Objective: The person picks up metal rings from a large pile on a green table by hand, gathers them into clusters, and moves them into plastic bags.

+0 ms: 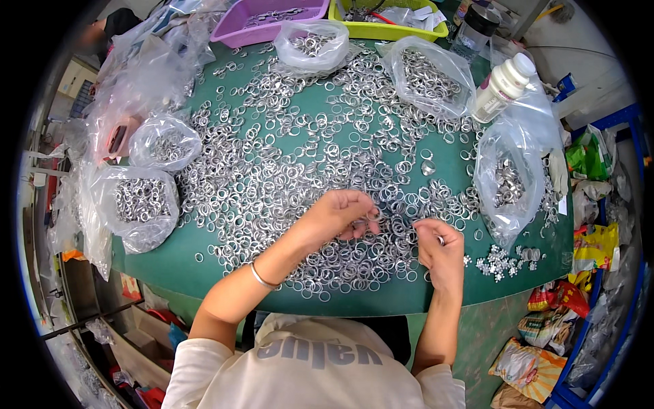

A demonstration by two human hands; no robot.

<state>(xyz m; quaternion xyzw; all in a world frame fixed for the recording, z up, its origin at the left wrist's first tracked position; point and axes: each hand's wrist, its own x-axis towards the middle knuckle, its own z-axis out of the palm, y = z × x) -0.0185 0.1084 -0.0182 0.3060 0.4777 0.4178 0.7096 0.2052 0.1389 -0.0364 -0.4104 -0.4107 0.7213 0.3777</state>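
Hundreds of loose silver metal rings (238, 170) lie heaped across a green table (194, 276). My left hand (346, 215) is over the middle of the heap, fingers curled, with a ring (371, 214) at the fingertips. A bangle (262, 278) circles my left wrist. To its right, my right hand (441, 251) is closed at the heap's near right edge, thumb and finger pinched together. A small glint shows among its fingers, too small to make out. Beside this hand, a cluster of small whitish pieces (501, 264) lies near short stacks of rings (531, 254).
Clear plastic bags of rings stand at left (139, 201), back (312, 46), back right (426, 75) and right (509, 180). Behind are a purple basket (235, 26) and a yellow-green basket (388, 31). A white bottle (503, 88) and dark-lidded jar (475, 33) stand back right.
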